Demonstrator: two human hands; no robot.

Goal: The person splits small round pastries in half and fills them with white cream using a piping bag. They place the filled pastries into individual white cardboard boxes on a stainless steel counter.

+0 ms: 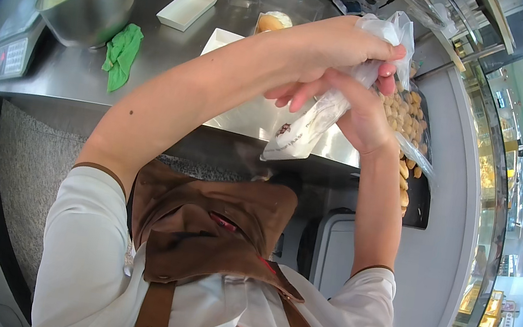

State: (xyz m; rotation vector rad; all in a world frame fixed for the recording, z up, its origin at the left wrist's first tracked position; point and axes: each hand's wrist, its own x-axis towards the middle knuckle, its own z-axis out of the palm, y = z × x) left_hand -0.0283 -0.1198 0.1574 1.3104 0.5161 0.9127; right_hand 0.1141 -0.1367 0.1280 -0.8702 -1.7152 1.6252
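A white, partly clear plastic bag (315, 126), bearing print, hangs slanted over the front edge of the steel table (75, 85). The arm from the picture's left reaches across, and my left hand (354, 50) grips the bag's gathered upper end. Just below, my right hand (352, 101) is wrapped around the bag's middle, its fingers pointing left. Pale filling seems to show inside the bag. Behind the forearm lie a filled bun (271, 23) in a small tray and a white paper tray (221, 41), partly hidden. Another white paper tray (188, 8) stands farther left.
A steel mixing bowl (97, 7) of pale cream with a spatula stands at the left beside a scale (11, 55) and a green cloth (123, 56). Small baked pieces (403, 113) lie on a dark tray at the right, under plastic, near a low wall (447, 191).
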